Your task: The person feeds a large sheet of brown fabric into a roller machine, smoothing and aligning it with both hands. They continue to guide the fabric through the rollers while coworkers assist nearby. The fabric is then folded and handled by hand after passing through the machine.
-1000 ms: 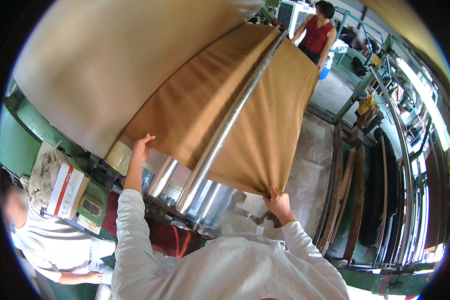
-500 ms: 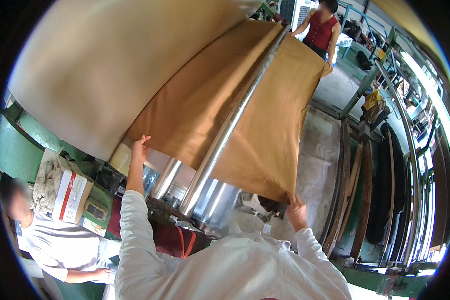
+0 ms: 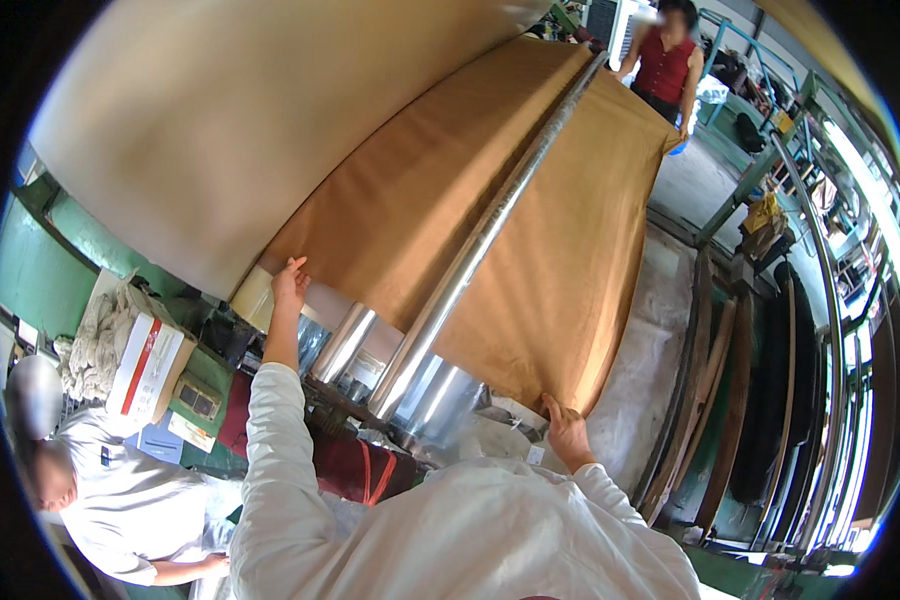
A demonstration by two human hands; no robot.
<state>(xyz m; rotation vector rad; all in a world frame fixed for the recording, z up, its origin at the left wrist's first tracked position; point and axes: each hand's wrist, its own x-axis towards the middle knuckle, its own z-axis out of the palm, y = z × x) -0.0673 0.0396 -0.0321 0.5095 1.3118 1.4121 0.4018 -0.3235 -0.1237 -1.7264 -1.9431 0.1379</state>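
Note:
A wide sheet of brown fabric (image 3: 560, 290) stretches from beneath a large pale roll (image 3: 260, 110) and passes over a long shiny metal roller (image 3: 490, 230). My left hand (image 3: 290, 284), arm stretched forward, pinches the fabric's near edge left of the roller, close to the pale roll. On the roller's other side, my right hand (image 3: 568, 437) is closed on the near edge of the sheet, close to its right corner. Creases fan out from that grip. At the far end, a person in a red vest (image 3: 667, 62) has a hand at the fabric's far right corner.
Below the fabric's near edge show a second metal roller (image 3: 342, 343) and a clear-film-like roll (image 3: 435, 395). To the left are a white box (image 3: 142, 368), a heap of pale cloth (image 3: 98, 325) and a person in white (image 3: 135, 500). Long boards (image 3: 720, 400) stand at right.
My right hand has shifted left along the fabric's edge, toward the roller, and creases there have deepened. My left hand keeps its place at the edge. The view has turned slightly.

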